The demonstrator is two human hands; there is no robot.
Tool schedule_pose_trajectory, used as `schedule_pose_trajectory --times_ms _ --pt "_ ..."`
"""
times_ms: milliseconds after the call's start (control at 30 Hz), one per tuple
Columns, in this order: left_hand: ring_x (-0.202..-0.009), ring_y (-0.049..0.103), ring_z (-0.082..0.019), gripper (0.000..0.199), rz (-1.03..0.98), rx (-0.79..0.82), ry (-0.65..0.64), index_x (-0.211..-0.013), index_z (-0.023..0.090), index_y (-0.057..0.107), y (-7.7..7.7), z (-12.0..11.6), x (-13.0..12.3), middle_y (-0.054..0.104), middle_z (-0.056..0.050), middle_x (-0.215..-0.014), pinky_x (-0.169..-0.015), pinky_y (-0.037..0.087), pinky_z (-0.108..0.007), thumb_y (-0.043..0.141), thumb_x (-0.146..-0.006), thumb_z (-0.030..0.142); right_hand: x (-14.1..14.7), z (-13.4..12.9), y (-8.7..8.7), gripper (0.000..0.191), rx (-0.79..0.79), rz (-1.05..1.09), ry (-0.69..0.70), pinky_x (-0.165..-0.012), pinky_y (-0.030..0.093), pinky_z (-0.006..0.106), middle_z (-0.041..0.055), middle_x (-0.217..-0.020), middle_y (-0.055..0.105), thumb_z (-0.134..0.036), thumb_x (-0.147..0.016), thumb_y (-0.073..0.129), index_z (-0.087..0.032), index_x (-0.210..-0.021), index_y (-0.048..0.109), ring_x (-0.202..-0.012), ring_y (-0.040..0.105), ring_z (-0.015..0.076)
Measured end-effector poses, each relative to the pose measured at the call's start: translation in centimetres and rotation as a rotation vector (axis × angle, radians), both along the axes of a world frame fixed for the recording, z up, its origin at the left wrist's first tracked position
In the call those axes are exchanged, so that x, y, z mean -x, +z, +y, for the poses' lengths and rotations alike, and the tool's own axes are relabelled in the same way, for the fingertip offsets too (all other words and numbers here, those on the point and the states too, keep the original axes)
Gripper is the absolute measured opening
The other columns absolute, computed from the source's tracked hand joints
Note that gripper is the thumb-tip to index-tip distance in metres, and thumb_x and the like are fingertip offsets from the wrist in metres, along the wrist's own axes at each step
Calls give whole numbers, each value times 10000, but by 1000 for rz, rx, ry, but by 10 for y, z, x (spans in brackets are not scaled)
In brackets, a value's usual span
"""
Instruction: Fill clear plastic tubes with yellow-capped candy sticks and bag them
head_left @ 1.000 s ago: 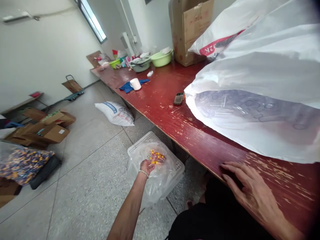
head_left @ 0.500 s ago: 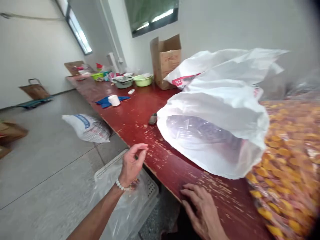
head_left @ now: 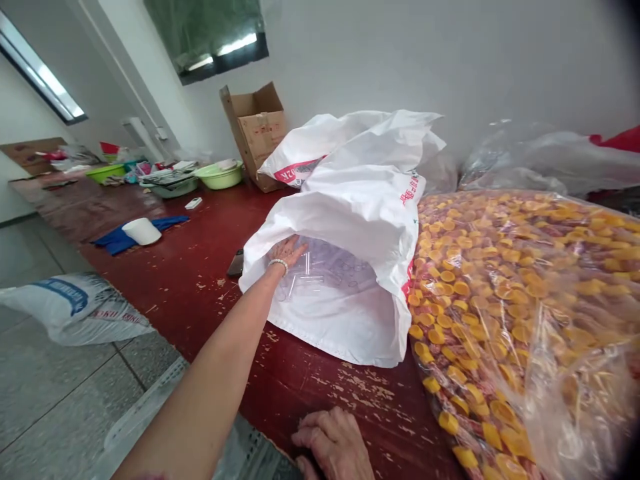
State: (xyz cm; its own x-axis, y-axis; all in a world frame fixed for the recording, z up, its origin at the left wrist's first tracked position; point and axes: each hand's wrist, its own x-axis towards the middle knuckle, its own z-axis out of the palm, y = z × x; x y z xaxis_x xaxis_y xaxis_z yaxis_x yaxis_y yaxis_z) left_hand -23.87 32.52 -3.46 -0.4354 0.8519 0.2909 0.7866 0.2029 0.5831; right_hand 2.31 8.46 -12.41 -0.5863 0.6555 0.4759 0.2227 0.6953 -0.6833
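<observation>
My left hand reaches into the mouth of a white woven sack lying on its side. Its fingers are stretched out over clear plastic tubes inside, and a beaded bracelet circles the wrist. Whether the fingertips touch the tubes I cannot tell. My right hand rests at the front edge of the red table, with loosely bent fingers and nothing in them. To the right of the sack lies a large clear bag full of small yellow caps or cups.
A dark small object sits left of the sack. Farther left are a white roll on a blue cloth, green basins and a cardboard box. A crate stands below the table edge; another sack lies on the floor.
My left hand has moved from above the crate into the sack's mouth, and its fingers have straightened. My right hand stays on the table edge. The view has turned right.
</observation>
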Motion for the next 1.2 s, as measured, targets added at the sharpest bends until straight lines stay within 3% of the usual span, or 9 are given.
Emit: schedule_pose_trajectory --times_ms 133,333,567,633,733,867,967,1067,1200 --pt "-1080 420 -280 450 44 100 38 -1115 120 575 -11 -9 -15 571 -117 -1168 -946 319 -459 570 -797 439 4 -4 -1 264 39 3 -19 -647 344 303 -32 -847 651 -149 -671 633 -275 -893 567 -718 517 168" --pt "-1081 408 -352 373 111 129 3 -1131 278 597 -20 -38 -69 599 -90 -1126 -937 249 -570 559 -798 443 -10 0 33 271 129 -81 105 -726 381 323 -2 -938 649 -108 -727 573 -250 -958 590 -812 530 177" --pt "-1141 392 -346 426 67 76 -136 -1203 272 559 -22 -69 -128 585 -86 -1179 -989 245 -493 569 -795 394 -18 -4 44 248 207 -96 103 -811 403 349 14 -976 631 -101 -787 527 -238 -983 594 -876 523 173" --pt "-1191 397 -318 480 33 68 -214 -1263 247 510 -16 -74 -128 548 -87 -1256 -1031 248 -440 562 -801 371 -18 -5 42 258 218 -58 91 -827 416 355 21 -987 622 -92 -790 520 -234 -994 590 -883 530 171" --pt "-1269 373 -251 510 64 -2 -294 -1353 200 391 -4 -89 -108 439 -89 -1387 -1063 267 -383 465 -860 307 -21 -5 38 266 249 73 62 -834 456 333 43 -1007 600 -90 -829 464 -227 -1031 570 -921 547 163" --pt "-1202 453 -238 442 82 -98 -147 -1271 151 469 -1 -127 -69 525 -111 -1278 -1034 343 -387 414 -833 167 -33 12 40 312 141 200 -153 -906 465 345 91 -1115 549 -101 -888 377 -223 -1139 516 -1055 530 174" --pt "-1139 490 -251 451 98 -52 -88 -1215 144 506 -16 -156 -54 554 -124 -1190 -1014 371 -399 442 -770 106 -38 43 47 326 -7 83 -328 -982 417 410 124 -1215 506 -145 -901 390 -205 -1207 482 -1150 481 211" --pt "-1071 513 -251 425 66 17 -83 -1175 155 535 -31 -171 -53 560 -123 -1114 -994 392 -400 474 -757 109 -36 77 51 310 -56 -143 -492 -980 401 458 170 -1278 470 -252 -906 428 -142 -1185 510 -1178 455 273" --pt "-974 535 -231 251 28 65 -102 -993 170 633 -34 -177 -56 563 -116 -1024 -936 432 -366 498 -781 162 -32 102 46 314 -27 -458 -559 -902 430 424 166 -1136 567 -329 -910 440 -118 -1100 574 -1036 532 276"
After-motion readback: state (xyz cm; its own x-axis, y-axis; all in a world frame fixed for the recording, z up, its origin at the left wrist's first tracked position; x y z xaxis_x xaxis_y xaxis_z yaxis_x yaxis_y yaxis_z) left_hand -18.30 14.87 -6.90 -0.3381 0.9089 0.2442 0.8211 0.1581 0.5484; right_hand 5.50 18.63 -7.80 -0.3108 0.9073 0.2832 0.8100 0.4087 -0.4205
